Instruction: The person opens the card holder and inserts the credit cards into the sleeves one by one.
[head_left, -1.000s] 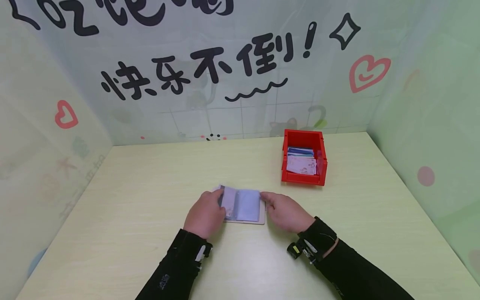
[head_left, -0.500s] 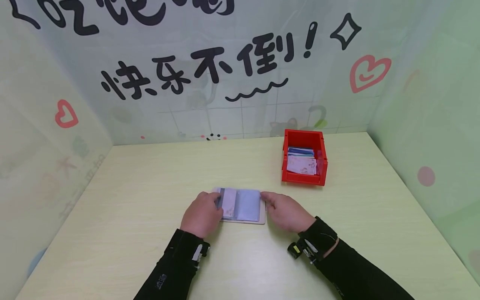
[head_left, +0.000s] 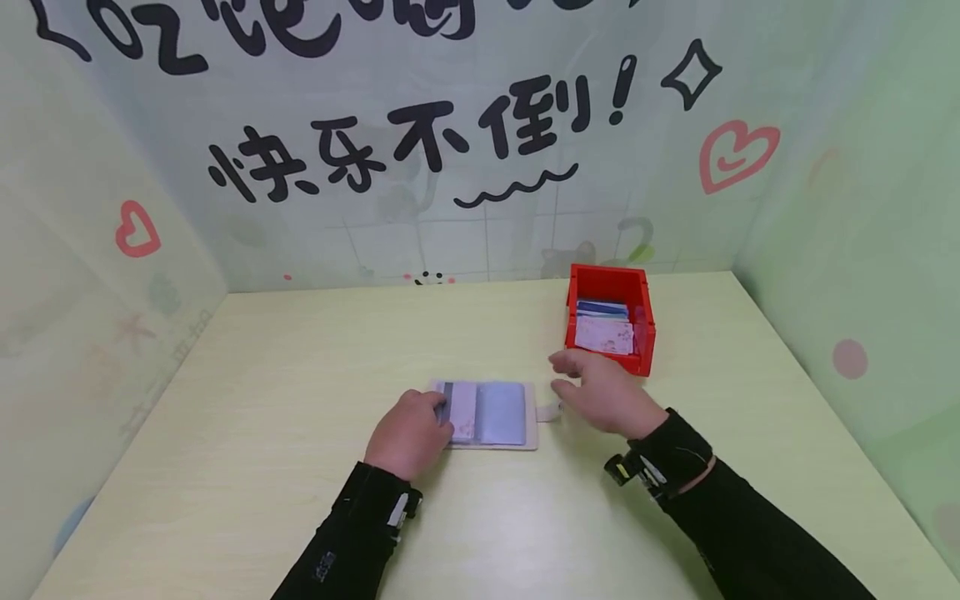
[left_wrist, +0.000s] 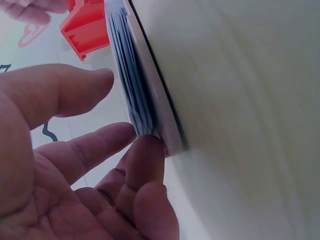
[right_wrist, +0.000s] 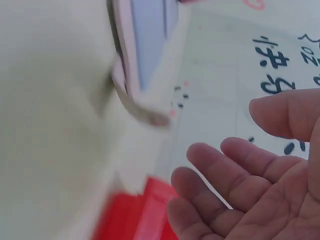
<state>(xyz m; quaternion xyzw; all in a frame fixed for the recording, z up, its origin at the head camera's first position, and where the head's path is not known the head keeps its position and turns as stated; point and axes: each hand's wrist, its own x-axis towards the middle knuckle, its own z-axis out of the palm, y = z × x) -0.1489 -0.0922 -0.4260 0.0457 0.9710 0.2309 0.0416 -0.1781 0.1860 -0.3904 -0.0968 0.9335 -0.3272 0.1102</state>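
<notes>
A small card holder (head_left: 501,414) lies spread flat on the table, with a pale pink cover and clear bluish sleeves. A pink patterned card (head_left: 464,412) shows in its left part, and a short strap (head_left: 549,412) sticks out at the right. My left hand (head_left: 409,435) is at its left edge; in the left wrist view its fingertips touch the ends of the stacked sleeves (left_wrist: 131,70), with the thumb apart from them. My right hand (head_left: 609,393) is raised with relaxed fingers and holds nothing, between the holder and the red bin (head_left: 640,364).
Inside the red bin are a pink patterned card (head_left: 604,335) and several blue-edged cards (head_left: 602,309) behind it. The light wood table (head_left: 337,350) is bounded by a printed backdrop (head_left: 480,242) at the back and sides.
My right hand has left the holder's right edge and moved right and away toward the red bin, exposing the strap. My left hand stays by the left edge. The view has tilted slightly.
</notes>
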